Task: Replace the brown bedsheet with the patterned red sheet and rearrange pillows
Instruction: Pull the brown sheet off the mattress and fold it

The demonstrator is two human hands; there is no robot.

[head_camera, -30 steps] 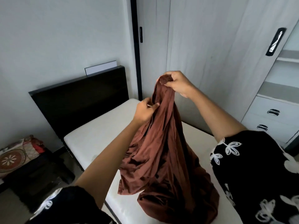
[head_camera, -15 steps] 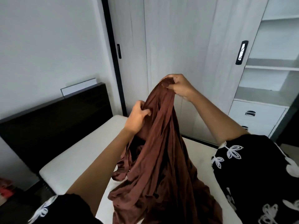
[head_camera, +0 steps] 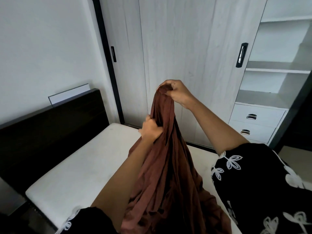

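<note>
Brown sheet (head_camera: 168,166) is off the bare mattress (head_camera: 76,166), your right hand (head_camera: 177,92) and left hand (head_camera: 152,129) both gripping it; red sheet and pillows remain.

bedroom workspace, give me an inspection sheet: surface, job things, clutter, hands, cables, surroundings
surface: bare white mattress, no sheet on it
job's things: brown bedsheet bunched and lifted, lower folds piled on the mattress; patterned red sheet and pillows not in view
clutter: nothing seen
grippers: right hand grips the sheet's top; left hand grips folds lower down
cables: nothing seen
surroundings: dark headboard, pale wardrobe doors, open shelves, two drawers
</note>
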